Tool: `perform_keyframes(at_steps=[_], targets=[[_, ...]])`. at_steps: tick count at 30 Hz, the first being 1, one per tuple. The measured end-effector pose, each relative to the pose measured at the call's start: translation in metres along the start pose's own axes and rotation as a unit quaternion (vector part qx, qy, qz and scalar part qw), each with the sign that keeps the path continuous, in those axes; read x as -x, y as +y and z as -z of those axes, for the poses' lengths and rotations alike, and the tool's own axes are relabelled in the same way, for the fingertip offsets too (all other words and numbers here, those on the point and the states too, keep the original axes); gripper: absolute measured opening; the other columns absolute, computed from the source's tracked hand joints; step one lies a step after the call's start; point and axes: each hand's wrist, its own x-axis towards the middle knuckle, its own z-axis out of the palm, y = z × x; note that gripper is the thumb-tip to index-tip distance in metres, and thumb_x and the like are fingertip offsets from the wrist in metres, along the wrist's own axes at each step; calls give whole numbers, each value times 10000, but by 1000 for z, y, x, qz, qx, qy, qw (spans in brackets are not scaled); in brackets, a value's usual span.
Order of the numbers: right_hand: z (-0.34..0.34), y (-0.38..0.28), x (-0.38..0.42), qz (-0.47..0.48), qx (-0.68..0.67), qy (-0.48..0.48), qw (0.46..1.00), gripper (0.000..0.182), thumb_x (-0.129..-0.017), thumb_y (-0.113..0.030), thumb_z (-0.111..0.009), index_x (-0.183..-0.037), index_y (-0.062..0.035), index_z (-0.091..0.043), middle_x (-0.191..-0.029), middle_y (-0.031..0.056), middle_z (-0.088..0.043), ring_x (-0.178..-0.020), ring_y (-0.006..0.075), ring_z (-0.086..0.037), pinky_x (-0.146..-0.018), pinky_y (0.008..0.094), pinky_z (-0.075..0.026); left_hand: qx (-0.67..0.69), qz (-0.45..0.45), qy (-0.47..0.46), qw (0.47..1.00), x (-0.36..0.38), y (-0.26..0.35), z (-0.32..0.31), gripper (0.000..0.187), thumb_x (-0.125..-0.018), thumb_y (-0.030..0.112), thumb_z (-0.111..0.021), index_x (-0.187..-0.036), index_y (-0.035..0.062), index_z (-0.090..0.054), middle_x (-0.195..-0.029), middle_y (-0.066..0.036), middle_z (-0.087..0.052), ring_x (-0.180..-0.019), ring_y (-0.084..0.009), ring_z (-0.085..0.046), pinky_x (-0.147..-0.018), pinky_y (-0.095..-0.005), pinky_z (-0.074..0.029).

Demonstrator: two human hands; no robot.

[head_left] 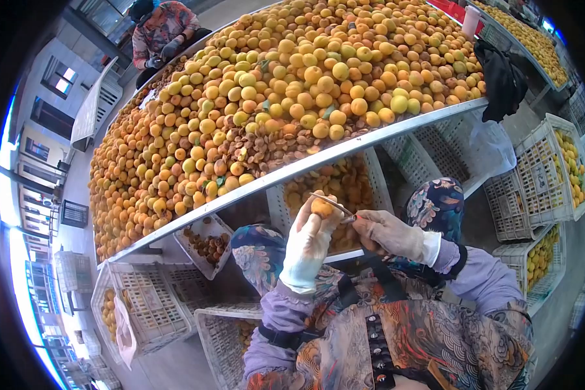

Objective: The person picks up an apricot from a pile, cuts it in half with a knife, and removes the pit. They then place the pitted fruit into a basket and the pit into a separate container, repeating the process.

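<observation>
Pinched between the gloved fingers of my left hand point(307, 242) is a yellow-orange apricot point(322, 207). My right hand point(396, 235), also in a pale glove, is closed on a thin metal tool point(338, 207), whose slim shaft slants up and left across the apricot. Both hands are held close together over a white crate point(274, 207) of opened apricot pieces point(352, 180), under the table's front edge. Beyond them, the table point(335, 151) bears a large heap of whole apricots point(266, 84). A patch of brown pits point(286, 144) lies at the near side of the heap.
A small white tub point(187, 244) of dark pits stands left of my knees. Plastic crates point(140, 292) flank me, including stacked ones point(523, 192) at right. A black cloth point(500, 81) hangs off the table's right corner. Another person point(166, 36) works at the far left.
</observation>
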Motion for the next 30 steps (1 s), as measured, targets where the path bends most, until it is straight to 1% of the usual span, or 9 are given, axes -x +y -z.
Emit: perform_keyframes(at_steps=[7,10,13,16,19,22,24,27,30], targets=[[-12,0,4,-22,-33,2,999,305,-969,-344,-438,-878,-71,-538,-536,-28,-414,-426,56,-355,-385,203,-277,-20,-7,2,1000,-2,-8,-8,462,-940,240,-513,-1325,17,-386,-1266,-151,-501,-1194,-274,-470,-1021,-412,-352],[-22,27,-4,63,-75,48,994,309,-967,-355,-439,-867,-82,-546,-533,-36,-407,-423,57,-333,-385,206,-254,0,14,14,1000,1,-18,-11,458,-949,273,-491,-1326,31,-395,-1265,-147,-509,-1206,-271,-464,-1022,-398,-351],[-16,40,-13,52,-83,55,994,294,-971,-338,-439,-861,-82,-532,-532,-40,-407,-412,47,-352,-366,201,-272,-4,52,19,998,3,-19,-14,471,-954,322,-470,-1332,51,-396,-1241,-144,-523,-1180,-238,-481,-1012,-363,-360],[-7,17,-5,6,-70,34,997,284,-968,-344,-443,-879,-92,-541,-548,-49,-413,-414,44,-351,-370,197,-265,-97,21,-15,995,-2,-10,-16,501,-951,321,-481,-1346,32,-374,-1221,-140,-531,-1152,-215,-491,-1000,-346,-362],[-6,2,-1,4,-59,8,998,287,-966,-362,-441,-891,-104,-542,-556,-52,-410,-414,46,-339,-375,197,-256,-293,-52,-4,955,-8,-2,-21,557,-918,241,-548,-1358,-22,-331,-1191,-141,-539,-1104,-190,-507,-971,-309,-376],[-12,6,-2,-14,-62,33,997,266,-960,-330,-475,-902,-85,-563,-620,-64,-477,-445,25,-400,-385,173,-296,-330,-82,43,939,-11,-7,-27,482,-901,189,-563,-1303,-22,-403,-1115,-133,-581,-1045,-179,-538,-945,-289,-398],[-16,33,-12,92,-62,76,991,243,-957,-304,-490,-914,-74,-555,-683,-71,-493,-554,15,-431,-469,179,-341,-340,-79,58,935,-10,-11,-29,381,-934,218,-516,-1231,-16,-476,-1058,-127,-615,-1005,-178,-558,-931,-291,-405],[-21,48,-11,44,-137,82,986,231,-961,-275,-489,-928,-54,-548,-745,-63,-498,-679,27,-435,-586,196,-381,-232,-34,45,971,-12,-21,-20,417,-955,298,-480,-1225,-19,-477,-1074,-124,-616,-1005,-178,-556,-928,-291,-401],[-21,53,-18,95,-98,91,987,261,-958,-299,-495,-938,-44,-545,-753,-59,-504,-689,31,-425,-604,198,-384,-259,-8,66,963,-12,-18,-22,448,-969,353,-440,-1208,-24,-486,-1076,-137,-620,-1031,-172,-554,-897,-281,-407]])
